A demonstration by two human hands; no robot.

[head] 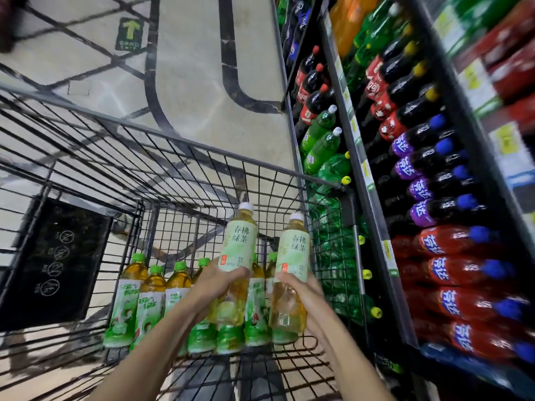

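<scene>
two bottles of pale tea with white caps are held up over the cart [173, 146], one in each hand. the left hand [214, 285] comes in from the near edge on a bare forearm that slants up and to the right; its fingers are curled round the left bottle [237, 247] just below the label, clasping the clear lower part. the right hand [301, 293] rises on a forearm that slants up and to the left, palm against the right side of the right bottle [293, 256], fingers wrapped round its front at the label's lower edge. both grips are closed firmly on the bottles, and neither thumb can be made out clearly. the two bottles stand roughly upright, caps pointing far, side by side and near each other with a narrow gap between them. they hang above a row of green-capped bottles [150, 302] that stand upright in the near right part of the cart. a black panel [55, 261] hangs on the cart's left wall. to the right run shelves [367, 175] packed with soda [434, 180] in red, green and purple labels. pale floor [197, 68] with dark lines lies beyond.
</scene>
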